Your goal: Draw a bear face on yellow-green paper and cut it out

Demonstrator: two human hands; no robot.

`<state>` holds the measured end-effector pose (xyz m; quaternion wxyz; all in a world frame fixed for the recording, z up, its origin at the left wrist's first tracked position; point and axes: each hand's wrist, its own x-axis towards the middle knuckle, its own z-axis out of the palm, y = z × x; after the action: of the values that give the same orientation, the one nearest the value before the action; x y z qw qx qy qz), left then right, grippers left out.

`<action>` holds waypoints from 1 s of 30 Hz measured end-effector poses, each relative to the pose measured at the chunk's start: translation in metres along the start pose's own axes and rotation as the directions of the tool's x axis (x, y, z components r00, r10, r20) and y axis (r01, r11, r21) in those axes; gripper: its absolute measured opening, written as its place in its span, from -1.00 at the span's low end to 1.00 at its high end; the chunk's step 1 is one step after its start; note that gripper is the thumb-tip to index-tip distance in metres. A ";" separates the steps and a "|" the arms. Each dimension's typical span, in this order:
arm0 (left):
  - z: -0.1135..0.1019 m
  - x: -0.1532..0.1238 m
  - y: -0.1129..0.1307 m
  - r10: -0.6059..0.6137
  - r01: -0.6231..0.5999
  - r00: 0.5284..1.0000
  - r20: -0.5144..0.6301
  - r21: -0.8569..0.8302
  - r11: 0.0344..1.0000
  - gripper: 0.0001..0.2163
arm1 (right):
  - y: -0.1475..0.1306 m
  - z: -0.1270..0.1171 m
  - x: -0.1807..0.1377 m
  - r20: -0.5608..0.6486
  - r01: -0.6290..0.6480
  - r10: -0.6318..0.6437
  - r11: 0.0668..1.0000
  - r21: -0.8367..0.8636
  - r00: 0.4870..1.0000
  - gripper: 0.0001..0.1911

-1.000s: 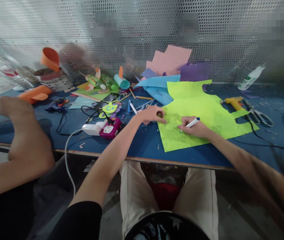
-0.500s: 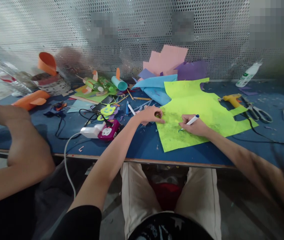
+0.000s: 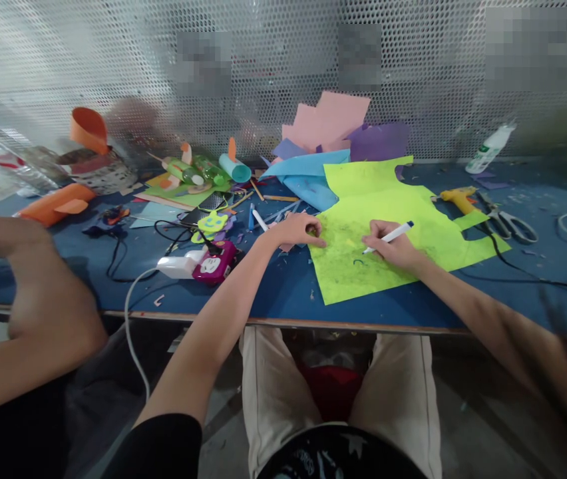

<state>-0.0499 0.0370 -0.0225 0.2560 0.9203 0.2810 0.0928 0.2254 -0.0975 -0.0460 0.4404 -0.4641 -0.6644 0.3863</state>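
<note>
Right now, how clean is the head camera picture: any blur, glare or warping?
Head view: the right hand and pen on the green sheet are fairly sharp; the forearm behind smears toward the lower right corner; another person's arm at the left edge looks lens-stretched; the perforated wall is washed out, with pixelated patches.

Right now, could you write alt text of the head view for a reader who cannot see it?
A person's right hand holds a white marker pen, tip on a lime-green paper sheet, while the left hand rests on the sheet's left edge. The blue table also carries scissors and a yellow glue gun; another person's arm is at the left.
</note>
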 end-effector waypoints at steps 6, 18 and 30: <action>0.003 0.002 -0.005 -0.001 0.001 1.000 0.001 0.007 1.000 -0.61 | -0.002 0.004 0.000 0.071 0.061 -0.041 0.950 -0.307 0.997 -0.63; -0.001 -0.002 0.002 0.006 -0.006 1.000 0.008 0.041 0.999 -0.59 | -0.013 0.006 -0.003 0.089 -0.016 0.017 1.000 -0.001 0.996 -0.58; 0.012 -0.003 0.041 0.188 -0.189 0.982 0.016 0.051 0.981 -0.63 | -0.020 0.021 -0.007 0.156 -0.089 0.077 0.993 0.073 0.985 -0.60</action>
<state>-0.0297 0.0009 -0.0119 0.2233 0.9497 0.1933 0.1039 0.2010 -0.1117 -0.0360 0.3898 -0.4424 -0.6602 0.4653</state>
